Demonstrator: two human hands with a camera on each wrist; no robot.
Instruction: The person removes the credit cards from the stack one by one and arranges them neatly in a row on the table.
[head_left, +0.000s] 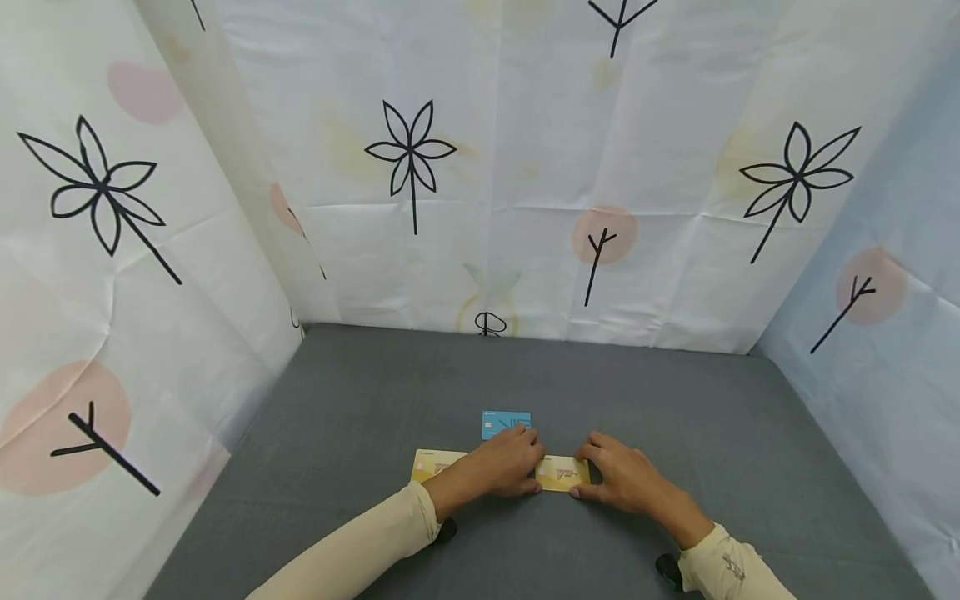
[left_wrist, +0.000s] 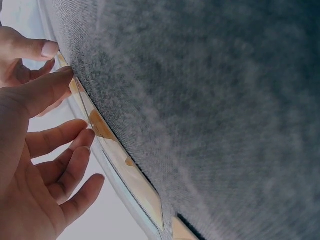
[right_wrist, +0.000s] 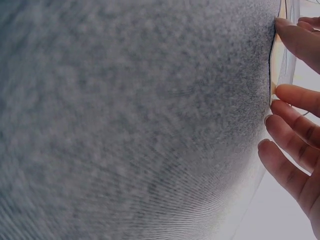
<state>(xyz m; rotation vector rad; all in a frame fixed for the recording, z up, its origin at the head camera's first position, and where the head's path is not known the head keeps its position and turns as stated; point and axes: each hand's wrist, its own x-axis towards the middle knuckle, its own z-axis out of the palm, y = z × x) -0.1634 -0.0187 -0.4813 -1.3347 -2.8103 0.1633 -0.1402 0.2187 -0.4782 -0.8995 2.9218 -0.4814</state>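
A yellow bank card (head_left: 562, 472) lies on the grey cloth between the two hands. My right hand (head_left: 618, 473) holds its right end, thumb at the near corner and forefinger at the far corner. At its left end, my left hand (head_left: 506, 461) grips with the thumb on the near side and fingers on the far side, hiding that end. A blue bank card (head_left: 504, 422) lies just behind the left hand, its right part overlapped by the fingers. Left of that hand is another yellow card (head_left: 435, 461), partly covered by the forearm.
The table (head_left: 360, 392) is covered in grey cloth. White patterned fabric (head_left: 487, 167) hangs behind it and along both sides. Dark wrist devices (head_left: 669, 572) show beneath the cream sleeves.
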